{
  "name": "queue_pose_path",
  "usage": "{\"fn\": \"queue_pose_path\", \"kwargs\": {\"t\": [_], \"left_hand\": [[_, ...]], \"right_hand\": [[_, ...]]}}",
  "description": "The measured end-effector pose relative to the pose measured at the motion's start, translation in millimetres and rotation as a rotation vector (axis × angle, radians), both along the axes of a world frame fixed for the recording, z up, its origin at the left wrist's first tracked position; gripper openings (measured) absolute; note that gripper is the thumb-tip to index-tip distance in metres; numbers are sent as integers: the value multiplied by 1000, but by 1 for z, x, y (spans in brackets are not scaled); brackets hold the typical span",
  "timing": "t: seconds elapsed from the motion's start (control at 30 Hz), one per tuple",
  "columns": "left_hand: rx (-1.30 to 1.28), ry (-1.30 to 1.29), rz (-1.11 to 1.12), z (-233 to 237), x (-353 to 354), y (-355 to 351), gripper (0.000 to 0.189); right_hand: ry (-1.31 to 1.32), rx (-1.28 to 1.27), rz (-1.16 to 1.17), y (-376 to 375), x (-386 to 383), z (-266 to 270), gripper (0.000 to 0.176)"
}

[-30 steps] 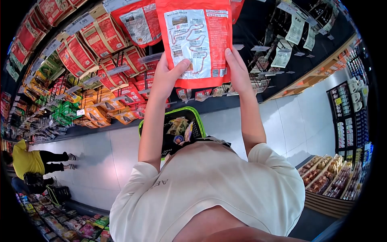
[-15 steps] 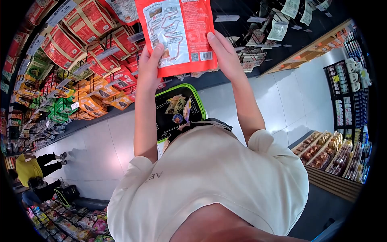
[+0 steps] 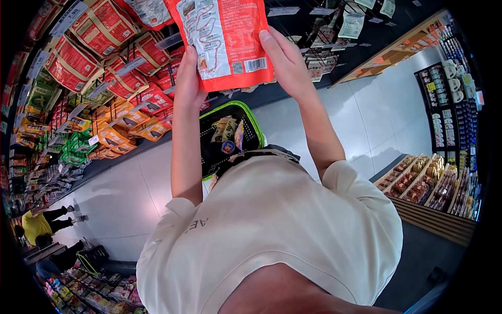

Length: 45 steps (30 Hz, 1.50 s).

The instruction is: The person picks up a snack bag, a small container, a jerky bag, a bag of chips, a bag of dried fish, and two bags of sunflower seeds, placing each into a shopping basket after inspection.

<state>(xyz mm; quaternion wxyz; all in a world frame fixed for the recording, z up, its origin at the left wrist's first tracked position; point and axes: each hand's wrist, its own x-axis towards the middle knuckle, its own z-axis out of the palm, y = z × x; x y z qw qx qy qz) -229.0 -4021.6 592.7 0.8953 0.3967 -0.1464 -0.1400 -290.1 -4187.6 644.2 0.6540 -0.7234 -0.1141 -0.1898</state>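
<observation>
Both hands hold up a flat red pouch (image 3: 222, 39) with a white printed label and barcodes, its back toward me. My left hand (image 3: 188, 78) grips its lower left edge, thumb across the label. My right hand (image 3: 285, 65) grips the lower right edge, fingers spread along the side. Below the pouch, a black shopping basket (image 3: 254, 128) with a green rim sits on the floor and holds a few packaged items.
Hanging racks of red, orange and green snack packs (image 3: 99, 78) fill the left wall. Dark pegboard with white packets (image 3: 350, 26) is upper right. A crouching person in yellow (image 3: 36, 227) is at the far left. Bulk food bins (image 3: 423, 186) stand at the right.
The pouch and both hands have shifted up and left in view. The view has tilted, and the person in yellow sits lower and farther left.
</observation>
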Motion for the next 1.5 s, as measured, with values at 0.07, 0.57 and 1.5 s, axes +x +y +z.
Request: {"fn": "queue_pose_path", "kwargs": {"t": [0.07,0.57,1.5], "left_hand": [[-5,-8,-12,-1,0,-1,48],[-2,70,-15,-13,-4,0,44],[270,381,5,-126,-64,-15,35]], "right_hand": [[-13,-8,0,0,-1,1,35],[44,35,19,-5,-4,-8,34],[655,209,250,-52,-34,-146,38]]}}
